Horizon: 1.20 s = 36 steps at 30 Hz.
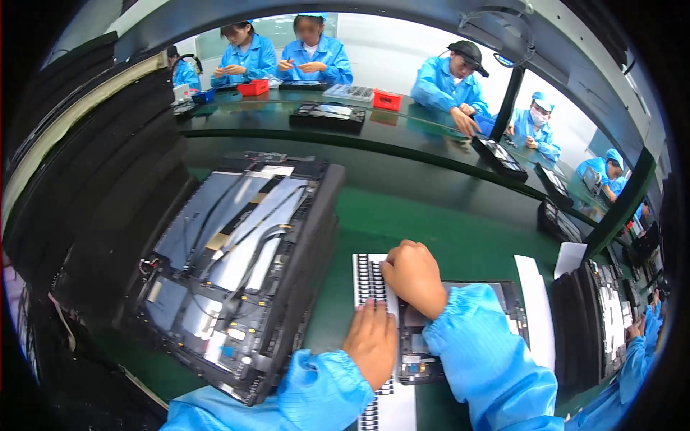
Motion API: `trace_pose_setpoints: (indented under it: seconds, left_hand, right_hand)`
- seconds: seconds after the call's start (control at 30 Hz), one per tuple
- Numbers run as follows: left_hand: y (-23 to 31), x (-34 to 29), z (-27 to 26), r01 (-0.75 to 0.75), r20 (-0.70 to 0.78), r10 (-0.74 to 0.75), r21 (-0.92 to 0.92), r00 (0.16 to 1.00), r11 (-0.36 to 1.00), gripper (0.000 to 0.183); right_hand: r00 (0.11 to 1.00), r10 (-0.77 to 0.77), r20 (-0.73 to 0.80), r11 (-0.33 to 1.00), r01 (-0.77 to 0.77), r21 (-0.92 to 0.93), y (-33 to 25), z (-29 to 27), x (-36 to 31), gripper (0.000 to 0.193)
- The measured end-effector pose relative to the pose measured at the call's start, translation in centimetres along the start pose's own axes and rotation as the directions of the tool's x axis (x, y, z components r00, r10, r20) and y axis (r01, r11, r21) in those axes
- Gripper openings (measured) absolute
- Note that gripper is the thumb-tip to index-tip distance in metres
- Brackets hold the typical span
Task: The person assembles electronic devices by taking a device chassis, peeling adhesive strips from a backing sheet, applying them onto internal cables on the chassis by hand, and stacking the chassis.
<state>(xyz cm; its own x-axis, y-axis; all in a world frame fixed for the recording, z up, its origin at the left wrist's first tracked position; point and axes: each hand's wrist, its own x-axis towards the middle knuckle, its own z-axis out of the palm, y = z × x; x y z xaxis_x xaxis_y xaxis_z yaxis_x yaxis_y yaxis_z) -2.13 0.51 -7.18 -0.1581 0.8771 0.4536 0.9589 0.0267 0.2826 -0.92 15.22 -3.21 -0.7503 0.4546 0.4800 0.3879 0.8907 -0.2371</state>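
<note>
A long white sheet (399, 411) lies on the green bench, carrying rows of small black strips (368, 276). My left hand (371, 345) rests flat on this sheet, fingers stretched out over the strips. At the sheet's far right edge is my right hand (415, 276), its fingers closed in a pinch; whatever is between the fingertips is hidden. Beneath my right forearm lies an opened flat electronic device (422, 366), partly covered by the blue sleeve. To the left stands a tall stack of similar opened devices in black trays (244, 237), with cables and grey panels showing.
Black foam-like trays (93, 179) are piled at the far left. White paper (535, 309) and another stack of devices (607, 316) stand to the right, near a co-worker's hand (637, 327). Across the bench, people in blue work by red boxes (387, 99) and device trays (328, 116).
</note>
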Motion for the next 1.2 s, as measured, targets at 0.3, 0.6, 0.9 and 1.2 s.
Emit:
trace_pose_setpoints:
  seconds: [0.3,0.6,0.9,1.2]
  left_hand:
    - [-0.9,0.4,-1.1,-0.011,0.026,0.01,0.038,1.0,0.999,0.038]
    - [-0.3,0.5,-1.3,-0.02,0.027,0.019,0.04,0.999,0.999,0.037]
    - [-0.2,0.2,-3.4,0.033,0.032,-0.031,-0.034,0.999,0.999,0.04]
    - [3.3,-0.3,-4.7,-0.457,-0.094,0.457,-0.37,0.884,0.809,0.028]
  right_hand:
    - [0.881,0.387,0.273,0.908,-0.415,0.051,-1.8,0.3,2.7,0.021]
    - [0.829,0.43,0.359,0.875,-0.481,0.061,-2.6,0.0,3.3,0.018]
    - [0.92,0.295,0.258,0.814,-0.383,0.436,0.7,-12.3,-0.5,0.023]
    - [0.847,0.455,0.276,0.667,-0.529,0.524,0.8,-14.0,-15.2,0.008]
